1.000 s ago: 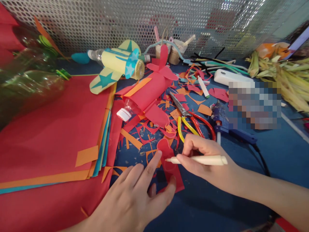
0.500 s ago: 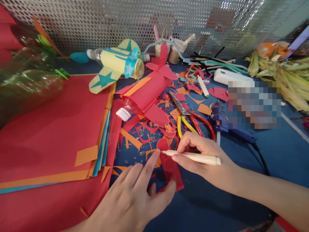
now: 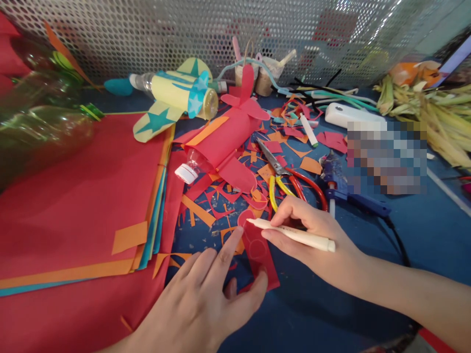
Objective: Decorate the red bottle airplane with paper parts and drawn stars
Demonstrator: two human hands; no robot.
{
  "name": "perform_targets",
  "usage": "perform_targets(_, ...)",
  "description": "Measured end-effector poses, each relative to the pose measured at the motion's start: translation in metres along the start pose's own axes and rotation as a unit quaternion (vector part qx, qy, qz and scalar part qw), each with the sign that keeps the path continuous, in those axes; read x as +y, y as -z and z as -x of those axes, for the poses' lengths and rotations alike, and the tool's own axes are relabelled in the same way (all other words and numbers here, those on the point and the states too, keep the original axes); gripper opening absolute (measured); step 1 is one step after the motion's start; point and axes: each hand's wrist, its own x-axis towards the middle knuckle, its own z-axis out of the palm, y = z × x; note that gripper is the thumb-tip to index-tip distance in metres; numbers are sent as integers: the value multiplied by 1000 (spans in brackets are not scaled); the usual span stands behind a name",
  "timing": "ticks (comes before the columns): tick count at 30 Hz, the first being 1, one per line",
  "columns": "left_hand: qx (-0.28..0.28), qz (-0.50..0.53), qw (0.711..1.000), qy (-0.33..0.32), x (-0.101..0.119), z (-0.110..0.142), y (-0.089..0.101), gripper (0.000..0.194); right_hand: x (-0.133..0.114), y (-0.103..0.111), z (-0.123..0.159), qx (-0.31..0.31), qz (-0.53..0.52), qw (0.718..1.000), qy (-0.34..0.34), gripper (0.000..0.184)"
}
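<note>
My right hand (image 3: 309,230) pinches a cream-coloured marker pen (image 3: 294,234), its tip at the upper end of a red paper strip (image 3: 263,262). Faint outlines, one of them round, are drawn on that strip. My left hand (image 3: 213,289) lies with fingers spread; its index fingertip and thumb press on the strip's left side. Just beyond my hands rests a bottle airplane (image 3: 224,139) wrapped in red paper, with an orange stripe and a white cap. Red-handled scissors (image 3: 290,171) lie half open near my right hand, beside yellow-handled pliers or scissors (image 3: 273,193), partly hidden.
At left is a stack of coloured paper (image 3: 73,206) with green plastic bottles (image 3: 44,127) on it. A yellow bottle airplane (image 3: 171,95) lies behind. Paper scraps (image 3: 198,210) litter the blue table. A blue glue gun (image 3: 334,181) with a cord and dried husks (image 3: 434,113) lie right.
The pen tip in my right hand has moved slightly up along the red strip, showing more of the round outline. My left hand stays on the strip.
</note>
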Motion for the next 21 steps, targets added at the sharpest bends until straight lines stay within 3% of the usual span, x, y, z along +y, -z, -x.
perform_targets(7,-3,4,1000,-1,1,1,-1,61,1,0,2,34,30,998,32,20)
perform_targets(21,-5,19,1000,2,1,2,-2,58,-3,3,3,21,12,998,64,24)
